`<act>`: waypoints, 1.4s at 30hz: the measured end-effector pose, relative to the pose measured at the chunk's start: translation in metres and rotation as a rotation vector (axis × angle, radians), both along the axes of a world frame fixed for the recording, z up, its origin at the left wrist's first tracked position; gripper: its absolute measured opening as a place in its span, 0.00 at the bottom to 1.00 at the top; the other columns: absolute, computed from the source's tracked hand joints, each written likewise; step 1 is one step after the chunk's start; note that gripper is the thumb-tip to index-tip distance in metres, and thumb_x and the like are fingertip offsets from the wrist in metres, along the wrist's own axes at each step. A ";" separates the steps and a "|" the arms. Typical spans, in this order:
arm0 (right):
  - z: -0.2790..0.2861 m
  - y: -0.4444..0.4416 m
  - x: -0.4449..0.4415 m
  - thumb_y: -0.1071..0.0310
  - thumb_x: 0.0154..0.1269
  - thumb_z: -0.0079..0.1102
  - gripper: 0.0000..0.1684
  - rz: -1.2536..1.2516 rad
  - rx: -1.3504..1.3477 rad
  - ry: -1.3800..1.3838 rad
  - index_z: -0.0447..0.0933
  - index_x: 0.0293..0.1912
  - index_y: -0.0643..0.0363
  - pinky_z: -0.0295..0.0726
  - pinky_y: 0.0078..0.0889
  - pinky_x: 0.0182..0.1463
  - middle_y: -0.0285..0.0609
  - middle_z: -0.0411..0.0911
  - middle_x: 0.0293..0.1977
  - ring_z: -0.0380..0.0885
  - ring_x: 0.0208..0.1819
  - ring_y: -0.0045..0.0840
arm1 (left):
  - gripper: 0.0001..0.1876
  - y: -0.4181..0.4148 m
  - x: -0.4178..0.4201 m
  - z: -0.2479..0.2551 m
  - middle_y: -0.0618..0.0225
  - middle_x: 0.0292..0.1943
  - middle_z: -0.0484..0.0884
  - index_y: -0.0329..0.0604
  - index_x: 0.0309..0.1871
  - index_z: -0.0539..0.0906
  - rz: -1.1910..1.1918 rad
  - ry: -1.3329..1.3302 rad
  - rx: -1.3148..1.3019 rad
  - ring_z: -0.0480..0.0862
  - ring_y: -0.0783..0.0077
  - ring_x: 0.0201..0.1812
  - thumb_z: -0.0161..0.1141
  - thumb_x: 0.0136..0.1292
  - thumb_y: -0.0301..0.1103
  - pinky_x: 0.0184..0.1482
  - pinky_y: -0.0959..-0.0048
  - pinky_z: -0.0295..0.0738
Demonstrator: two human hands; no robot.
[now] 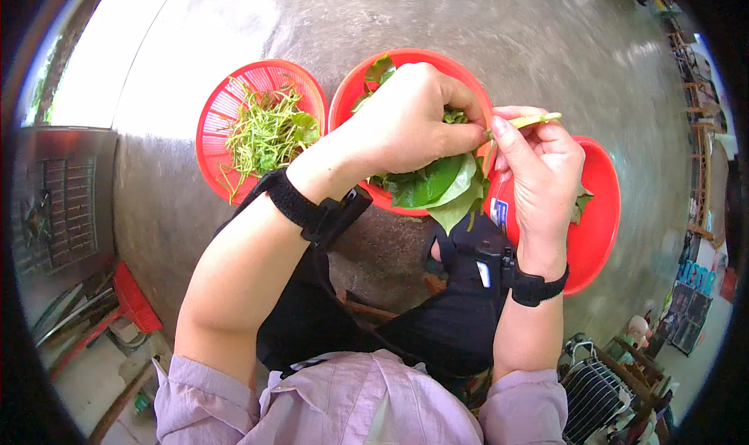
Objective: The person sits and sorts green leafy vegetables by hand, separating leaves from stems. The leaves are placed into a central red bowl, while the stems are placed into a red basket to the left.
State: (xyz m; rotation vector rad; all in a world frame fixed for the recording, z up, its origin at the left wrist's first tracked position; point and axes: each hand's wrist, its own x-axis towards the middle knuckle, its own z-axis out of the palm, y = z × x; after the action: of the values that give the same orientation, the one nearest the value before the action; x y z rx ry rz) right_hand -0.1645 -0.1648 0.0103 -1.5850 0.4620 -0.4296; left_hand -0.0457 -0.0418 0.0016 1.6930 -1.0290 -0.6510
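My right hand [541, 158] pinches a pale green leaf stalk [535, 119] between thumb and fingers. Close beside it, my left hand [430, 117] has its thumb and forefinger closed at the inner end of the same stalk. Broad green leaves [430, 184] hang below my left hand, over the near edge of a red plastic basin [404, 54]; more leaves lie inside it, partly hidden by the hand. To the left, a red slotted plastic basket [212, 114] holds a heap of thin green stems [263, 132]. Another red basin [603, 211], partly behind my right wrist, contains some leaf pieces.
The containers stand around my knees on a grey concrete floor [585, 52]. A red plastic dustpan [133, 298] is at the lower left. A wire rack [597, 386] and assorted household items sit at the lower right. Wooden frames line the right side.
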 end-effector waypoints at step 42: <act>-0.026 -0.026 -0.028 0.81 0.47 0.50 0.28 0.208 -0.763 -0.135 0.71 0.53 0.65 0.70 0.37 0.58 0.51 0.75 0.47 0.72 0.52 0.40 | 0.12 0.054 0.022 -0.166 0.60 0.41 0.81 0.42 0.45 0.76 0.518 1.408 -0.570 0.79 0.62 0.39 0.46 0.67 0.38 0.43 0.64 0.74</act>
State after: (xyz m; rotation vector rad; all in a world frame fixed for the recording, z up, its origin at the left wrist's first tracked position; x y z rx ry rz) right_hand -0.1926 -0.1906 -0.0152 -2.2918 0.0080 -0.5876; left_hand -0.0242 0.0124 -0.1647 0.6030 0.2427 -0.8475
